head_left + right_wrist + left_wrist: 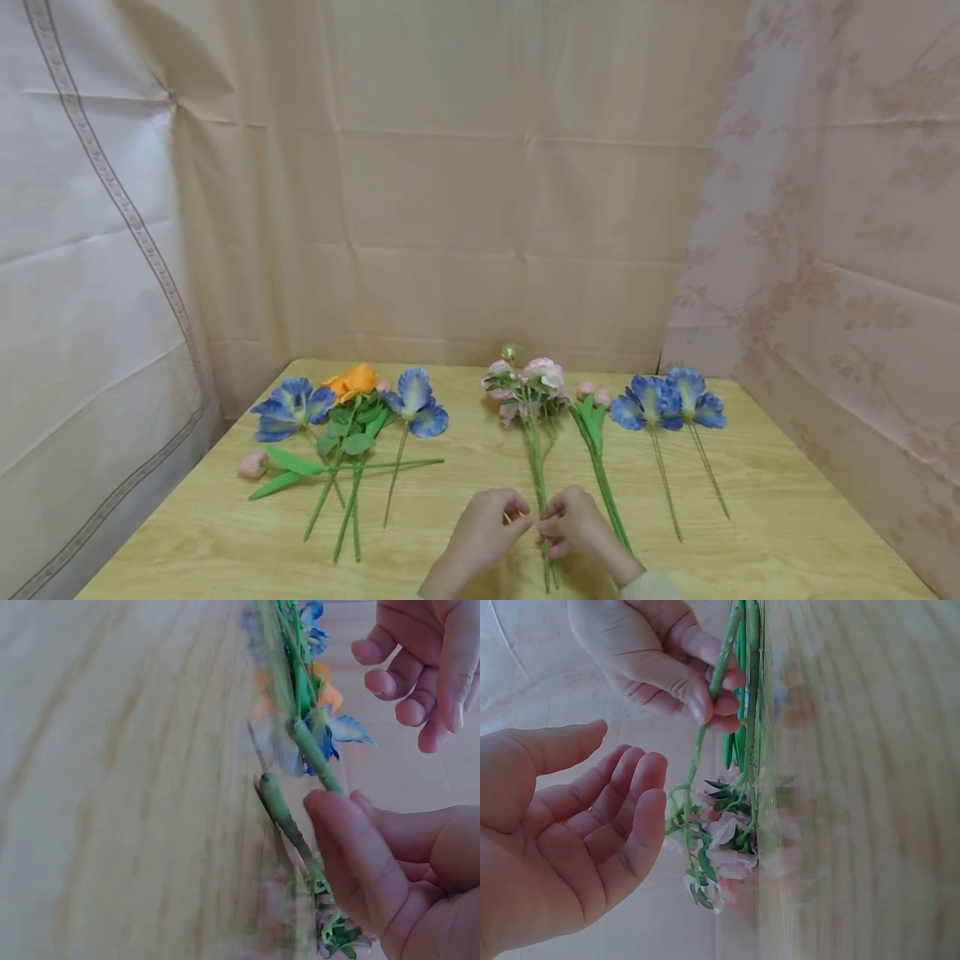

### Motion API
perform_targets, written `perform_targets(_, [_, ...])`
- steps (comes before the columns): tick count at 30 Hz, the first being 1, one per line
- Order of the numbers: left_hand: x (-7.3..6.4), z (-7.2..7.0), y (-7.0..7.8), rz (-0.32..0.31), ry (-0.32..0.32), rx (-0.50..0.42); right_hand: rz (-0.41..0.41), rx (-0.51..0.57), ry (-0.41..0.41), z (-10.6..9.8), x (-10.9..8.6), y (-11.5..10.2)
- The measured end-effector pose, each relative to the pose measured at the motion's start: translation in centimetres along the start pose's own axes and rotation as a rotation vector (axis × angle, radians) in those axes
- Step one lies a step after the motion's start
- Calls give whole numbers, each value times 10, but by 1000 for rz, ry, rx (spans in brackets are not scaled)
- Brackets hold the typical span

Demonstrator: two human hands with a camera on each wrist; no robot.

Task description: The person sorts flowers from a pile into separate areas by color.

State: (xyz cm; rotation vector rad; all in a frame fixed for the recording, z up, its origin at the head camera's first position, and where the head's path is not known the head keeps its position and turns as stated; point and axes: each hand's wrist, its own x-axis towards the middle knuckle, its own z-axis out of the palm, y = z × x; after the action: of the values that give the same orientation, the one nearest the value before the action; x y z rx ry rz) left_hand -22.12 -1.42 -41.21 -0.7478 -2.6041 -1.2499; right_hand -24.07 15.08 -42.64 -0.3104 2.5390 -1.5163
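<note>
Pale pink flowers point(543, 372) with green stems point(538, 467) lie on the table at its middle, blooms toward the back. My right hand point(576, 523) pinches one of these stems point(723, 664) between thumb and fingers, close to its lower end. Beside it on the left, my left hand point(489, 527) holds nothing. Its fingers are loosely bent, as the left wrist view shows, with the palm point(562, 862) facing the stems. In the right wrist view the pinched stem end sticks out past the right fingertips, and another stem end point(274, 799) lies lower, near the tabletop.
Pink tulips point(592, 421) lie just right of the hands, with two blue flowers point(656, 404) farther right. To the left is a group with an orange flower point(352, 382), blue flowers point(288, 408) and a pink tulip point(253, 464). Curtains point(487, 183) enclose the wooden table point(225, 533).
</note>
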Motion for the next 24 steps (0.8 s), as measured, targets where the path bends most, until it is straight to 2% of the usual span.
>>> perform_targets(8, [0,-2,0,-11,-39,18,2,0,15,-2,0,1])
perform_targets(17, [-1,-4,0,-14,-49,38,3,-18,33,-6,-3,-1])
perform_targets(20, [-1,-7,-3,-36,-36,24,12,-52,29,-7,-5,-2])
perform_targets(24, [0,-19,-8,-65,26,46,5,-86,1,-7,-4,-4])
